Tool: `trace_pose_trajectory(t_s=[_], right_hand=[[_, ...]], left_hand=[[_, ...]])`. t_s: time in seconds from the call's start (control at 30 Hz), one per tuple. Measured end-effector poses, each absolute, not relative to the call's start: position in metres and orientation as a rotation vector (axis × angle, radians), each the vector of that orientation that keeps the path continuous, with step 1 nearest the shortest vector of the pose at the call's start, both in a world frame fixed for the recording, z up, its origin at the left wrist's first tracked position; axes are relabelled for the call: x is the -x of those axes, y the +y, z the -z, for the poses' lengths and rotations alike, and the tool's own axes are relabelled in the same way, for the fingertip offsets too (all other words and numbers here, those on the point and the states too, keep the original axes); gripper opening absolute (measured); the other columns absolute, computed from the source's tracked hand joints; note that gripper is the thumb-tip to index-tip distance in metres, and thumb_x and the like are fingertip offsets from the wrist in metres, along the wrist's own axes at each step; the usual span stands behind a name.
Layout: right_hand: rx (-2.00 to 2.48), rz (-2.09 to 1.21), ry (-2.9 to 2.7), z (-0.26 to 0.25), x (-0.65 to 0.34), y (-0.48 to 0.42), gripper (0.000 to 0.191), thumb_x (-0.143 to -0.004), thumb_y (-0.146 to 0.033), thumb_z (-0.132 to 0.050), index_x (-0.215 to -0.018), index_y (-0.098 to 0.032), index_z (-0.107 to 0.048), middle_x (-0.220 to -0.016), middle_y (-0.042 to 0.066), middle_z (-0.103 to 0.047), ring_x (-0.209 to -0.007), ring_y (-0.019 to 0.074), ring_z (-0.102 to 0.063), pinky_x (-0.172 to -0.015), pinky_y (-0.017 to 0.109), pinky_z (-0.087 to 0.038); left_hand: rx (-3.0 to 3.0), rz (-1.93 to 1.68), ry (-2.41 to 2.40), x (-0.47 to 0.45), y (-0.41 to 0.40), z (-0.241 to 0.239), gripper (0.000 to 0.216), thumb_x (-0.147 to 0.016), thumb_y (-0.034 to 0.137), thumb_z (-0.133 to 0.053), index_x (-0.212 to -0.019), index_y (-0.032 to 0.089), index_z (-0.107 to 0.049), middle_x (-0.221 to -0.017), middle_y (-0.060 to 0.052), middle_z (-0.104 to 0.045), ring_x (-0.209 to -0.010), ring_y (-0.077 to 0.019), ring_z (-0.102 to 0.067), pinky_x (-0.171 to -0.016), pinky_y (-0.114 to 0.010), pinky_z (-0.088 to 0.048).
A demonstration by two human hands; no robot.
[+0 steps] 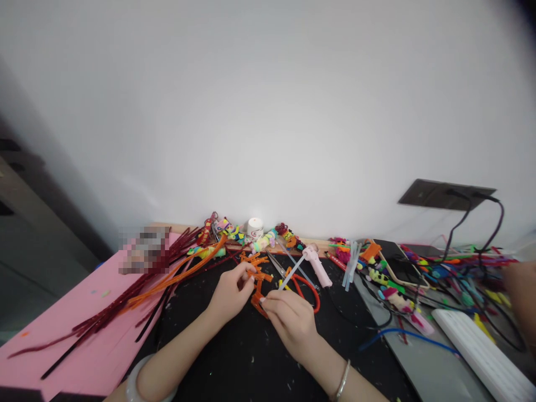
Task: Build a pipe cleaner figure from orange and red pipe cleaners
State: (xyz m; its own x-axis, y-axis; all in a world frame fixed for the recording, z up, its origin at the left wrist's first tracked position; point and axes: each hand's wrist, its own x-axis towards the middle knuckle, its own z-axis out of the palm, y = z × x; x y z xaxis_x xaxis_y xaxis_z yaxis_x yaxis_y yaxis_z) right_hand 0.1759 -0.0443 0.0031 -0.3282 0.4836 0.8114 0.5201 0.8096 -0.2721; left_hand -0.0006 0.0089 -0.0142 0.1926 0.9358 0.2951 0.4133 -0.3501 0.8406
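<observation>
Over a black mat (234,357), both my hands pinch a bent orange pipe-cleaner figure (258,279). My left hand (230,293) grips its upper part with closed fingers. My right hand (291,321) is closed on its lower end. My right wrist wears a silver bangle (342,381), my left a pale one (138,379). Red-handled scissors (304,285) and a pink glue gun (318,268) lie just beyond my hands.
A pink sheet (62,329) at left carries long red, orange and black pipe cleaners (138,296). Small finished figures and a white roll (255,227) line the wall. At right lie a phone (397,262), cables, coloured bits and a white keyboard (481,352). Another person's arm (521,290) shows at the right edge.
</observation>
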Motion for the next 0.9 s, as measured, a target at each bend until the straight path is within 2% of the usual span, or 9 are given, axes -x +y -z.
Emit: trace_pose_trajectory(t_s=[0.2,0.33,0.47,0.63,0.77,0.9], right_hand=[[0.772,-0.02,-1.896,-0.007,-0.18,-0.042,0.022,-0.09,-0.006,-0.057,-0.101,-0.021,-0.068,-0.09,0.007,-0.075,-0.082,0.0199,-0.073,-0.076,0.03,-0.062],[0.799,0.07,-1.823,-0.014,-0.193,-0.035,0.024,-0.089,-0.006,-0.056,-0.104,-0.018,-0.069,-0.096,0.009,-0.076,-0.088,0.0204,-0.074,-0.082,0.03,-0.062],[0.873,0.213,-1.778,-0.017,-0.213,-0.023,0.032,-0.092,-0.007,-0.05,-0.116,-0.02,-0.066,-0.103,0.01,-0.075,-0.096,0.0217,-0.072,-0.084,0.036,-0.061],[1.106,0.291,-1.716,-0.013,-0.234,-0.001,0.03,-0.095,-0.012,-0.045,-0.116,-0.018,-0.066,-0.114,0.015,-0.067,-0.111,0.0254,-0.064,-0.097,0.046,-0.053],[1.281,0.23,-1.651,-0.014,-0.247,0.014,0.028,-0.098,-0.018,-0.041,-0.11,-0.017,-0.066,-0.106,0.014,-0.061,-0.101,0.0238,-0.062,-0.091,0.042,-0.053],[1.399,0.21,-1.769,-0.012,-0.257,0.029,0.03,-0.098,-0.015,-0.035,-0.104,-0.015,-0.064,-0.101,0.013,-0.065,-0.097,0.0245,-0.06,-0.09,0.042,-0.05]], left_hand=[[-1.858,-1.101,1.263,0.0,0.009,0.013,0.014,-0.084,0.024,-0.048,-0.09,0.017,-0.059,-0.057,0.007,-0.041,-0.052,-0.0127,-0.043,-0.056,-0.025,-0.035],[-1.844,-1.093,1.279,0.0,0.009,0.012,0.013,-0.083,0.023,-0.049,-0.089,0.018,-0.059,-0.057,0.007,-0.043,-0.052,-0.0124,-0.043,-0.055,-0.024,-0.034],[-1.841,-1.113,1.282,0.001,0.009,0.012,0.013,-0.081,0.023,-0.05,-0.088,0.018,-0.06,-0.057,0.007,-0.042,-0.052,-0.0126,-0.043,-0.055,-0.024,-0.033],[-1.841,-1.113,1.275,0.0,0.01,0.013,0.013,-0.083,0.024,-0.049,-0.089,0.018,-0.059,-0.057,0.007,-0.041,-0.052,-0.0127,-0.043,-0.056,-0.025,-0.034],[-1.846,-1.114,1.269,-0.001,0.01,0.012,0.012,-0.083,0.023,-0.049,-0.088,0.018,-0.059,-0.057,0.007,-0.04,-0.052,-0.0128,-0.043,-0.056,-0.025,-0.033],[-1.844,-1.097,1.266,-0.001,0.009,0.013,0.013,-0.083,0.023,-0.049,-0.089,0.018,-0.059,-0.058,0.007,-0.041,-0.052,-0.0127,-0.044,-0.056,-0.024,-0.033]])
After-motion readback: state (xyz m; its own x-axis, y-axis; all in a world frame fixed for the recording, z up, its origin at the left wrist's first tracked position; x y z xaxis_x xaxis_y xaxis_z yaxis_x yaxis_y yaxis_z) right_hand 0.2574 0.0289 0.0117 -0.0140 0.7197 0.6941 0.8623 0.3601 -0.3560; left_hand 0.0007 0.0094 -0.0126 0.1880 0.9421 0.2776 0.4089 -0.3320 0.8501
